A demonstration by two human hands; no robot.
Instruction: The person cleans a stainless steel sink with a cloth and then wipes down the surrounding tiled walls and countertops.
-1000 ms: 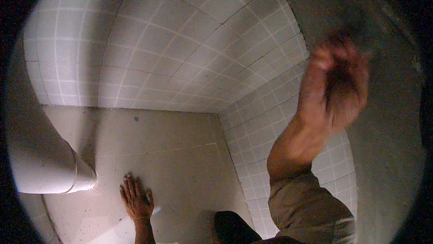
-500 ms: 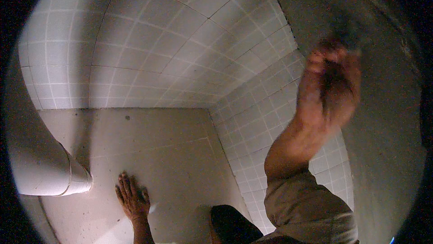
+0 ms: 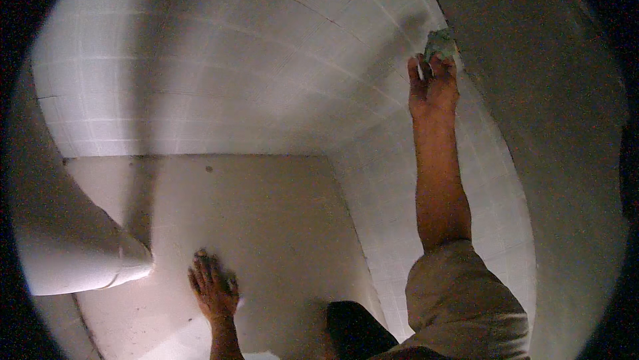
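R hand (image 3: 434, 87), arm outstretched, holds a small grey-green pad (image 3: 439, 42) up nr the top edge of the tiled wall (image 3: 266, 74), where pale tile meets a plain grey band (image 3: 566, 174). The pad sits btwn thumb & fingers, grip narrow, & pokes out past the fingertips; it looks to be against the tile, tho exact contact is hard to confirm at this res.

L hand (image 3: 216, 290) rests palm down on the floor (image 3: 279, 220), fingers slightly apart, holding nothing, well apart from the pad & prob. taking some body wt.

Step in hand, judging by the pose: working the pad along the tile's upper edge, R side. A further move from here would call for a firm pinch, the pad kept flat to the tile, & a steady L arm as prop, since the R arm is at near-full reach.

At L, a fat white pipe (image 3: 86, 253) slants in, its narrow end at the floor, a dark shadow running up the wall behind it. Bottom ctr, dark cloth (image 3: 356, 330), prob. over a knee; beside it, the R arm's drab sleeve (image 3: 459, 293). A small dark spot (image 3: 209, 169) marks the floor nr the back wall.

Brands, labels, writing: none legible on pad, pipe, tile or sleeve; light is dim, pic grainy.
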